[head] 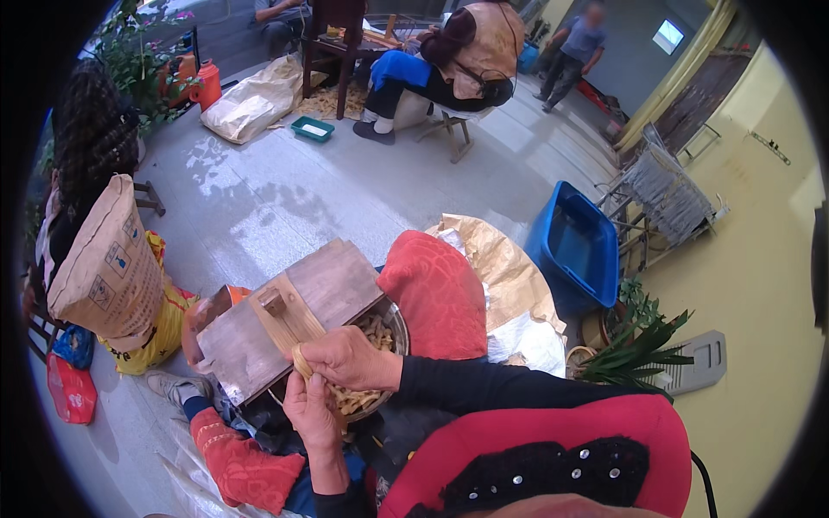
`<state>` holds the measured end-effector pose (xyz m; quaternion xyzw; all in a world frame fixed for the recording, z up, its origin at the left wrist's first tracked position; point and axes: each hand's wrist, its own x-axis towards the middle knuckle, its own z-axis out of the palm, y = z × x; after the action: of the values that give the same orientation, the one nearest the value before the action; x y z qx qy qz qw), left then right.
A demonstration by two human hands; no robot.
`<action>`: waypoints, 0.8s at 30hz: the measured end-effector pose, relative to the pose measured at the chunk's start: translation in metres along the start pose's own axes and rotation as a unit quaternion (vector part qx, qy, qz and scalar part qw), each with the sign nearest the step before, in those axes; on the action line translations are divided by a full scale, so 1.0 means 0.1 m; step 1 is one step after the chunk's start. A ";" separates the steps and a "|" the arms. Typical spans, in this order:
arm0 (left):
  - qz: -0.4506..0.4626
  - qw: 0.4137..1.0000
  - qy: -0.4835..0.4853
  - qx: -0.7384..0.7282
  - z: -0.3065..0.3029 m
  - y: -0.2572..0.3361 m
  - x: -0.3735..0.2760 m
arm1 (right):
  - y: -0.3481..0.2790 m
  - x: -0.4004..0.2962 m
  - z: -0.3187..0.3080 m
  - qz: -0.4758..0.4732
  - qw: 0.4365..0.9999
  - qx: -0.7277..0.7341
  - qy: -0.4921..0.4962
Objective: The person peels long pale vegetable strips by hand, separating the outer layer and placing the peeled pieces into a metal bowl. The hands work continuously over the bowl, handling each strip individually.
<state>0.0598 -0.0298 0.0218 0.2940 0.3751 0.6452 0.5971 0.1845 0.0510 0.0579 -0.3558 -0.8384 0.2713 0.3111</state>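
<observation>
A pale yellow, band-like strip (300,360) is held between my two hands, bent at its upper end. My right hand (353,358) pinches it from the right, above a round basin (399,324). Just below, my left hand (312,409) grips the strip's lower part between thumb and fingers. Yellowish-brown curled pieces (353,400) lie in the basin, partly hidden by my hands. Across the basin rests a wooden board (333,278) with a lighter plank (285,314) and a small wooden block (271,302) on it.
Red cloth covers (434,294) wrap my legs. Brown paper sacking (511,272) and a blue plastic tub (576,246) lie to the right, near potted plants (638,359). A large paper sack (107,259) stands left. Several people sit or stand beyond, near a green tray (312,129).
</observation>
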 end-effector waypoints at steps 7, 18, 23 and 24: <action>0.245 0.752 0.015 0.612 -0.26 -0.07 -0.16 | 0.23 -0.27 0.18 -0.049 0.998 -0.020 -0.046; 0.324 0.730 0.050 0.600 -0.11 -0.30 -0.33 | 0.30 -0.61 0.32 0.385 0.612 0.649 -0.236; 0.213 0.853 0.007 0.476 0.02 -0.21 -0.24 | 0.53 -0.61 0.29 0.324 0.638 0.670 -0.198; 0.185 0.869 0.001 0.459 -0.06 -0.15 -0.25 | 0.39 -0.51 0.39 0.311 0.688 0.640 -0.143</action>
<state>0.0659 -0.0557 0.0078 0.5984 0.5679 0.4993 0.2648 0.2014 0.0265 -0.0111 -0.2675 -0.3371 0.8708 0.2376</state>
